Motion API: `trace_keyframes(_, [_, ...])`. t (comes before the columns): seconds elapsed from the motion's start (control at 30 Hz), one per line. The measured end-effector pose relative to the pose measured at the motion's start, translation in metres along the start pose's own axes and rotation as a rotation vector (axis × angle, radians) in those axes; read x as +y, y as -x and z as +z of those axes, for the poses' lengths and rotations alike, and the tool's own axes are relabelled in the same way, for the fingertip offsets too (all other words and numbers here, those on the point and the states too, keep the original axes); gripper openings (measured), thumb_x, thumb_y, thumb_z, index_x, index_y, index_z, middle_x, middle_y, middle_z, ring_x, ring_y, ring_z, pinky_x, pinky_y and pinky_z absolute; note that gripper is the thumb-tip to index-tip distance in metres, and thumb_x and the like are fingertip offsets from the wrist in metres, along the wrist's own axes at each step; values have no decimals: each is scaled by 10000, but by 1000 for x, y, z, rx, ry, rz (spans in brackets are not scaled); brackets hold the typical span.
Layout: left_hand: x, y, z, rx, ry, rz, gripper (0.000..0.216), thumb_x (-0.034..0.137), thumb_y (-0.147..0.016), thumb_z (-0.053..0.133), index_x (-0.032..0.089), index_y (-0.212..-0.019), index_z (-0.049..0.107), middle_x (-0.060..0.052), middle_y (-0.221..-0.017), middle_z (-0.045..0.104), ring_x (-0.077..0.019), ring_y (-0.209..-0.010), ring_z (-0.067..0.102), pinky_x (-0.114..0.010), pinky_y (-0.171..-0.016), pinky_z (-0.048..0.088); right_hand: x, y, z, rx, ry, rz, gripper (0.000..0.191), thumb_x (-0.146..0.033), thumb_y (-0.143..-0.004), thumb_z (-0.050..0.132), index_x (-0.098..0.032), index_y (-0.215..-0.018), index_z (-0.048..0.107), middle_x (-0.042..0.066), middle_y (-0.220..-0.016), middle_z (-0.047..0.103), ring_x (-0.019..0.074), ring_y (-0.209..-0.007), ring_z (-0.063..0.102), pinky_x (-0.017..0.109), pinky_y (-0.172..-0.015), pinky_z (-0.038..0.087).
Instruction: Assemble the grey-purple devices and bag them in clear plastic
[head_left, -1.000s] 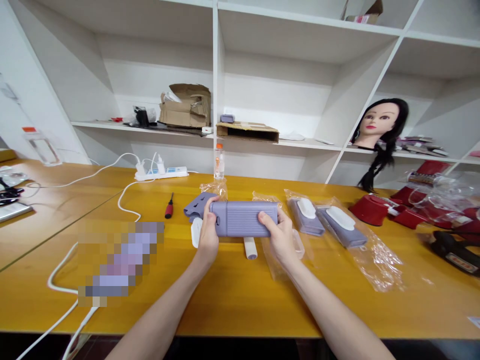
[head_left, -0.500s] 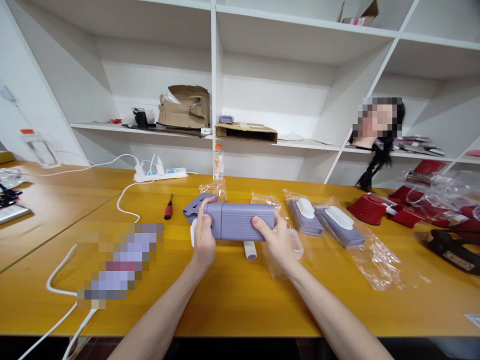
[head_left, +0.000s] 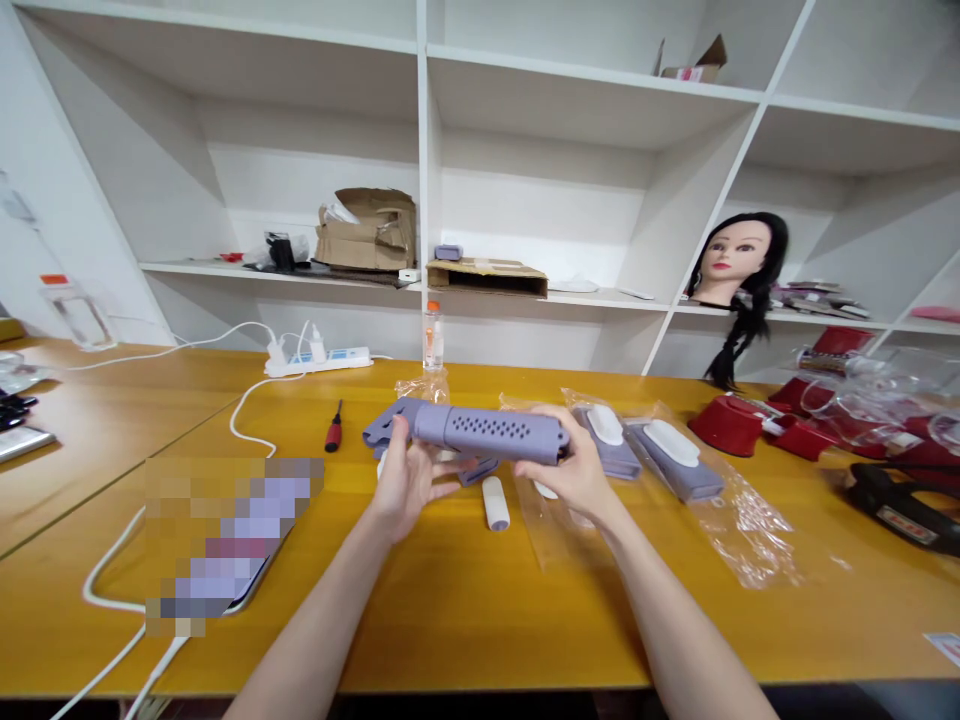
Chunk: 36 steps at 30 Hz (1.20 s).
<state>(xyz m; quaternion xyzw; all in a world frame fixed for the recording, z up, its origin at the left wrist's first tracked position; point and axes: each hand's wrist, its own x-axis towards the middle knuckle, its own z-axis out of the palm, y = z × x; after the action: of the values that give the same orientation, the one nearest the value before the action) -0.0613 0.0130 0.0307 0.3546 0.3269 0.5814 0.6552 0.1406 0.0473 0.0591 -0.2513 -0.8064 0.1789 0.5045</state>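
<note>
A purple plastic case [head_left: 499,432] is held up level above the table, its narrow side dotted with holes facing me. My right hand [head_left: 566,462] grips its right end, thumb below the dotted side and fingers over the top. At the left end, my left hand [head_left: 409,475] rests its thumb against the case, with the other fingers spread loosely underneath. Behind that end lies another purple part [head_left: 381,428], partly covered. A white cylinder with a purple end [head_left: 496,503] lies on the table just below the case.
Two purple cases with white pieces on top [head_left: 604,440] lie on plastic bags at right. A red screwdriver [head_left: 334,432], a phone with cables [head_left: 259,580] and a power strip [head_left: 322,361] are at left. Red parts [head_left: 724,425] and a mannequin head [head_left: 739,260] stand farther right.
The case has been rolled in my hands, from its ribbed broad face to its dotted narrow side. My left fingers have loosened and spread below; my right hand has shifted to the end.
</note>
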Motion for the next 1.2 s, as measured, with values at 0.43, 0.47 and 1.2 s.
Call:
trace_keyframes(0.43, [-8, -5, -7, 73, -39, 539, 609, 111, -594, 488, 244, -1188, 478, -19, -1119, 576, -189, -1023, 510, -270, -825, 410, 3, 1, -2, -196, -397, 282, 1006, -469, -552, 737, -325, -1375, 178, 62, -1433, 216, 288, -1248, 330, 428, -963, 356])
trace_keyframes(0.47, [-9, -3, -7, 49, -64, 578, 611, 116, -598, 484, 244, -1195, 465, -29, -1147, 562, -203, -1049, 497, -294, -849, 401, 4, 0, 0, -127, -484, 336, 928, -453, -593, 713, -326, -1361, 208, 64, -1401, 283, 269, -1200, 394, 405, -930, 387])
trace_keyframes(1.2, [-31, -10, -5, 267, -292, 579, 410, 516, -844, 287, 233, -1007, 535, -30, -951, 569, -183, -847, 526, -298, -764, 414, -13, 7, 19, 9, -201, 504, 337, -416, -742, 546, -227, -994, 425, 7, -892, 530, 172, -838, 537, 304, -751, 448])
